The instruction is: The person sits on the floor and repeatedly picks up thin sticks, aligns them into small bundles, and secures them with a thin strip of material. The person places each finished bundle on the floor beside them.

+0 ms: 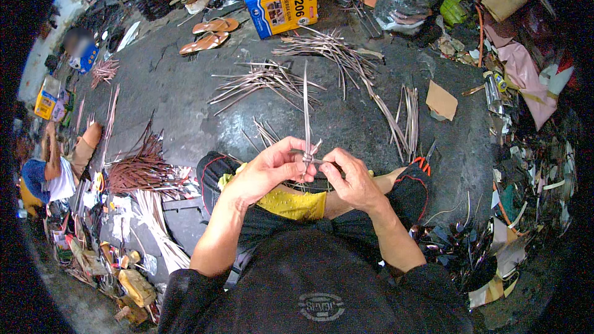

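In front of my crossed legs, both hands meet at a small knot of narrow grey-brown strips (307,156). My left hand (275,167) is closed, pinching the knot between thumb and fingers. From it one long strip (306,99) points away from me. My right hand (351,179) is closed too, its thumb and forefinger gripping a short strip end just right of the knot. Below the hands a yellow cloth (294,203) lies over my lap. Beyond them, loose piles of similar strips (266,80) rest on the dark floor.
Orange-handled cutters (424,162) lie by my right knee. Brown strips (145,167) are heaped at left, with pale ones (158,229) nearer. A yellow box (281,1) and sandals (207,42) stand far ahead. Another person (59,167) sits at far left. Scraps crowd the right.
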Demonstrator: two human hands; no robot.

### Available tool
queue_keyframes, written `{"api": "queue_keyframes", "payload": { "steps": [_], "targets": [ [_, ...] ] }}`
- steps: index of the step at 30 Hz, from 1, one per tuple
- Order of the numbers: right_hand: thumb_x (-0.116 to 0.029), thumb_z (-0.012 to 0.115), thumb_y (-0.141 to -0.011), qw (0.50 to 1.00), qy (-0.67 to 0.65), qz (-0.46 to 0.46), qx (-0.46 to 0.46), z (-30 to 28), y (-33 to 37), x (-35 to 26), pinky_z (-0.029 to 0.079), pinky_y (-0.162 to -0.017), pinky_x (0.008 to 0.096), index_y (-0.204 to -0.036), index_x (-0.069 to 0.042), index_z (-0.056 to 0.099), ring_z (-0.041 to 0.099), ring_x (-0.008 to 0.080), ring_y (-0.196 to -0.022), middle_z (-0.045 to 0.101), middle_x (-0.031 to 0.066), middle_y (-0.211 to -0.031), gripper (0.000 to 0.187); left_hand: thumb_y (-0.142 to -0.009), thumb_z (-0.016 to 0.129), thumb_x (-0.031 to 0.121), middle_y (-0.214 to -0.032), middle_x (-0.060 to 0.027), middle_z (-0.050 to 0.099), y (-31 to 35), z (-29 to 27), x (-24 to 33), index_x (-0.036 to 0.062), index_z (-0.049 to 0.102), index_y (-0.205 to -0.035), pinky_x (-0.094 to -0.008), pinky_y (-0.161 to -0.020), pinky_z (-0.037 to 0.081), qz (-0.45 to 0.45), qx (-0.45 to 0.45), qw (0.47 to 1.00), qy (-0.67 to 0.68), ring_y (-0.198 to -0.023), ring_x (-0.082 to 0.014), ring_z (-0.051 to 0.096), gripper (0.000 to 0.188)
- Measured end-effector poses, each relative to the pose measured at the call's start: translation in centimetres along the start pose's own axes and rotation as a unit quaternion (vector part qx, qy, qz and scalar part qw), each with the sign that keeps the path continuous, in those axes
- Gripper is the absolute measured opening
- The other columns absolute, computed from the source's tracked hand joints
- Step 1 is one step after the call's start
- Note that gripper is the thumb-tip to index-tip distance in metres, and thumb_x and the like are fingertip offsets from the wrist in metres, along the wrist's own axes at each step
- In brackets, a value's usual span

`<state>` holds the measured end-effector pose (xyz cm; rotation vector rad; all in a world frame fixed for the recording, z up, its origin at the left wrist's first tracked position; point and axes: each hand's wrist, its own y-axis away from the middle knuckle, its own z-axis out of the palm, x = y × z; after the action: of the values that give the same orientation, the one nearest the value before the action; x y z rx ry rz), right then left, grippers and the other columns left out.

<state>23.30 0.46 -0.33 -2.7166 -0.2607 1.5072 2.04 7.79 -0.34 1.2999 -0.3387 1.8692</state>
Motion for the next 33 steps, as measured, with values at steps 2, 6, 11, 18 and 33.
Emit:
{"api": "queue_keyframes", "payload": {
  "steps": [2,6,11,18,33],
  "targets": [
    [-0.01,0.058,-0.096,0.98,0.109,-0.144,0.084,-0.4,-0.7,0.0,0.05,-0.068,0.0388,-0.102,-0.002,0.057,0.065,0.032,-0.078,0.064,0.0141,-0.087,0.01,-0.101,0.058,0.009,-0.1,-0.0063,0.071,0.4,0.1,0.1,0.0071,0.05,-0.133,-0.0273,-0.082,0.052,-0.004,-0.025,1.0,-0.002,-0.092,-0.0144,0.066,0.033],
    [-0.013,0.059,-0.096,0.991,0.084,-0.104,0.023,0.0,-0.7,-0.4,0.051,-0.078,0.0432,-0.106,-0.003,0.056,0.065,0.0355,-0.086,0.064,0.0168,-0.098,0.015,-0.101,0.058,0.01,-0.101,-0.0068,0.07,0.8,0.9,-0.3,0.0077,0.047,-0.14,-0.0268,-0.081,0.052,0.004,0.013,0.998,-0.057,-0.091,-0.0153,0.066,0.041],
    [-0.004,0.062,-0.092,0.988,0.004,-0.15,0.019,1.4,0.4,0.1,0.052,-0.076,0.0463,-0.109,-0.001,0.053,0.064,0.0398,-0.089,0.063,0.0194,-0.101,0.02,-0.097,0.064,0.012,-0.09,-0.006,0.065,1.5,0.9,-0.8,0.0069,0.043,-0.144,-0.023,-0.067,0.045,0.0,-0.061,0.984,0.166,-0.077,-0.0136,0.06,0.051],
    [-0.003,0.067,-0.085,0.973,0.085,-0.201,0.073,1.7,1.1,-0.9,0.052,-0.07,0.0481,-0.097,-0.002,0.058,0.064,0.0392,-0.079,0.062,0.0191,-0.088,0.016,-0.099,0.061,0.012,-0.085,-0.0045,0.065,1.6,0.3,-0.7,0.0046,0.042,-0.142,-0.028,-0.075,0.052,-0.008,-0.172,0.981,0.089,-0.08,-0.0144,0.064,0.048],
    [-0.007,0.071,-0.079,0.976,-0.026,-0.147,-0.156,2.5,8.1,-6.9,0.055,-0.06,0.0417,-0.09,-0.004,0.057,0.067,0.0329,-0.067,0.064,0.0138,-0.076,0.018,-0.088,0.074,0.015,-0.086,-0.0065,0.066,12.8,6.3,0.2,0.0048,0.059,-0.1,-0.0327,-0.071,0.052,0.044,-0.008,0.97,-0.24,-0.079,-0.0145,0.064,0.021]
  ]
}}
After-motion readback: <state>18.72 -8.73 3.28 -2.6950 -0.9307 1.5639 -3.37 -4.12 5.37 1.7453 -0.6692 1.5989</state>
